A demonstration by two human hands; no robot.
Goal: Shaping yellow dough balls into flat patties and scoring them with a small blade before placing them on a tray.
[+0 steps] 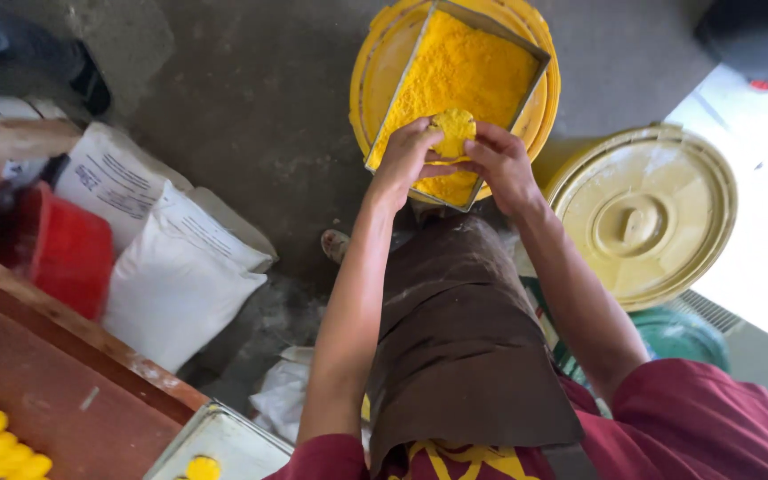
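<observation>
Yellow, crumb-coated round patty (455,129) sits clamped between fingers of left hand (409,156) and right hand (501,162) over crumb tray (526,53).

White sacks (175,267) beside red tub (64,253); cream lid (646,213) right.

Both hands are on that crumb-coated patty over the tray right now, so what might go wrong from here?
The metal tray sits tilted on the yellow bucket lid and may slide or tip if pressed. The patty, pinched between the left hand and right hand, might crack or shed coating. Yellow crumbs may spill onto the concrete floor.
</observation>
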